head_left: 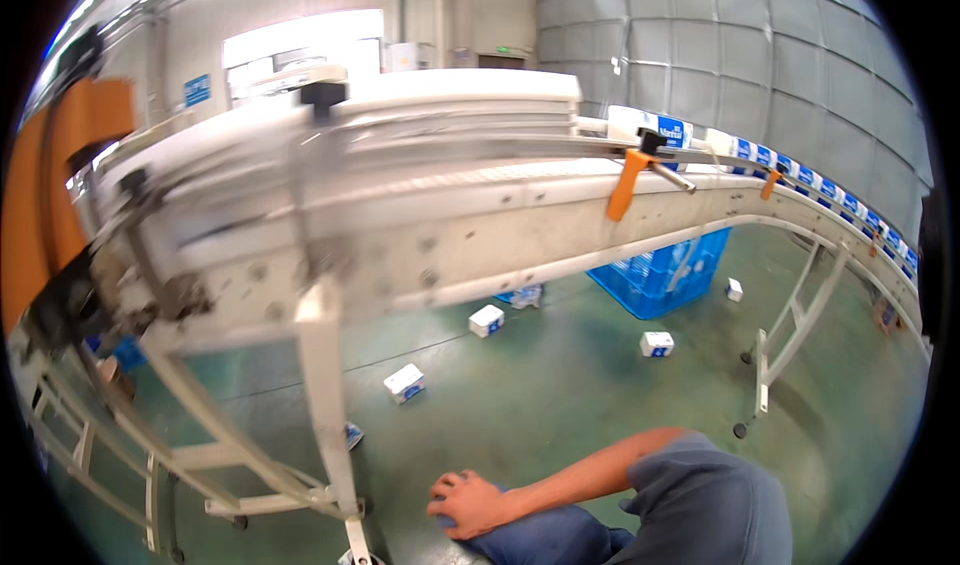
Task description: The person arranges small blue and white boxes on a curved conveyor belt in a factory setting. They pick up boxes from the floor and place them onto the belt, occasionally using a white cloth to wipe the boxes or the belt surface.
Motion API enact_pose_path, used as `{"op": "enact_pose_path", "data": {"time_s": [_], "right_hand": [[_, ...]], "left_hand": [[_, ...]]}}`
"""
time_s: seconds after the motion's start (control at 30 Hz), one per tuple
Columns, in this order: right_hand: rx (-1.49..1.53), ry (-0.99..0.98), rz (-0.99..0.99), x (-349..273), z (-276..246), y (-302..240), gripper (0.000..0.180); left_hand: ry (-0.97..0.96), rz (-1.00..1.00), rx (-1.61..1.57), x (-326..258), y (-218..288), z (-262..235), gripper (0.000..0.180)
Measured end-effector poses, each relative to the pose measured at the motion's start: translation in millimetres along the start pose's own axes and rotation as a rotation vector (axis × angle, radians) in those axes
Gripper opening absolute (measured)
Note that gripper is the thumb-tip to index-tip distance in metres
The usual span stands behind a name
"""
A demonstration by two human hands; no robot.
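My right hand (465, 503) lies on my knee, which is clad in blue trousers (545, 540), low in the picture. Its fingers are curled and hold nothing. The bare forearm runs back to a grey sleeve (700, 500) at the lower right. My left hand is out of view. Several small white and blue cartons lie on the green floor beyond the hand; the nearest carton (405, 383) is up and to the left, and two more cartons (486, 320) (656, 343) lie farther off.
A white curved conveyor (440, 225) arches overhead on slanted legs (325, 405), with an orange clamp handle (625, 187). A row of white and blue cartons (800, 177) rides on its right stretch. A blue plastic crate (665, 270) stands under it.
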State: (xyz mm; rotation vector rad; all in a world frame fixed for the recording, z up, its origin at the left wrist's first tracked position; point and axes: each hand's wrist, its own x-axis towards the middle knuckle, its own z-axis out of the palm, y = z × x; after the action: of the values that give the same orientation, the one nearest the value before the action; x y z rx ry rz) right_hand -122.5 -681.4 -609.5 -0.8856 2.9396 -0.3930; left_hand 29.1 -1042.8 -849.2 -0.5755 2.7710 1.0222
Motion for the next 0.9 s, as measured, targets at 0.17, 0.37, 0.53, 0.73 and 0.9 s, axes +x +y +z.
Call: {"op": "enact_pose_path", "data": {"time_s": [0.17, 0.37, 0.53, 0.73, 0.9], "right_hand": [[0.114, -0.278, 0.104, 31, -59, -5, 0.047], [0.025, -0.304, 0.426, -40, -136, 4, 0.069], [0.453, -0.431, 0.886, -206, -223, -27, 0.070], [0.779, -0.264, 1.399, -389, -297, -113, 0.047], [0.896, 0.319, 1.710, -552, -345, -204, 0.028]], "left_hand": [[-0.465, -0.302, 0.073, -12, 82, -23, 0.088], [-0.820, -0.023, 0.098, -49, 315, -109, 0.078], [-1.106, 0.245, 0.213, -98, 520, -165, 0.070], [-1.411, 0.554, 0.468, -198, 682, -181, 0.061], [-1.581, 0.750, 0.752, -326, 741, -170, 0.054]]}}
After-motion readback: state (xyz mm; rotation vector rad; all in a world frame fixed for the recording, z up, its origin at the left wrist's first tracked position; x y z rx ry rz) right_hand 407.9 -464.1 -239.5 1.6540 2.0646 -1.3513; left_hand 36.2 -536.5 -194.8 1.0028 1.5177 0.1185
